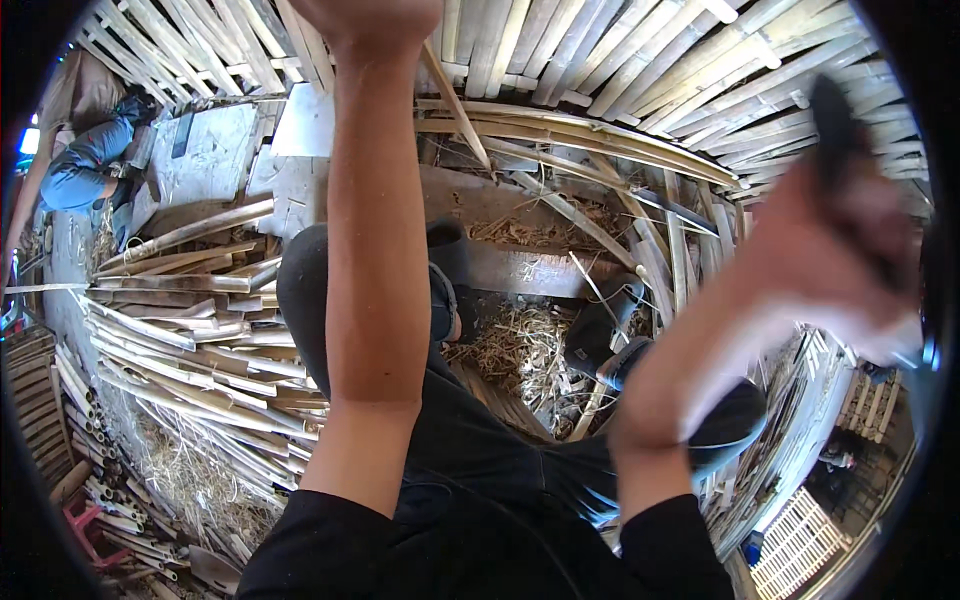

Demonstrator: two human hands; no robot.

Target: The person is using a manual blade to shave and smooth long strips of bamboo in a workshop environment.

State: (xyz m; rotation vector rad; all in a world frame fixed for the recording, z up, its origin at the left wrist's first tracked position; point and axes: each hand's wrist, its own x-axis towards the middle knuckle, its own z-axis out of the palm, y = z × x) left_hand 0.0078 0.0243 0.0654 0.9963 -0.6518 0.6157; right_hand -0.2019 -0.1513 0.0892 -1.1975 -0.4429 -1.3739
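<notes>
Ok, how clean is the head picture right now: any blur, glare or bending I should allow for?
Head view: right hand and the dark thing at it smeared by motion blur; left hand cut off by the upper edge; pale sheet glaring; dark trousers low in detail; bamboo strips bowed by the fisheye, black around the rim.

A dark object (pixel 832 110) is in your right hand (pixel 855 225), its rounded end sticking up past your grip (motion blur hides what kind it is). Near your left hand (pixel 370 15), which the upper edge of the view cuts off, pale bamboo slats (pixel 560 45) run side by side in a long row; you cannot tell whether that hand touches them. A thin brown stick (pixel 455 105) slants down just beside your left wrist.
</notes>
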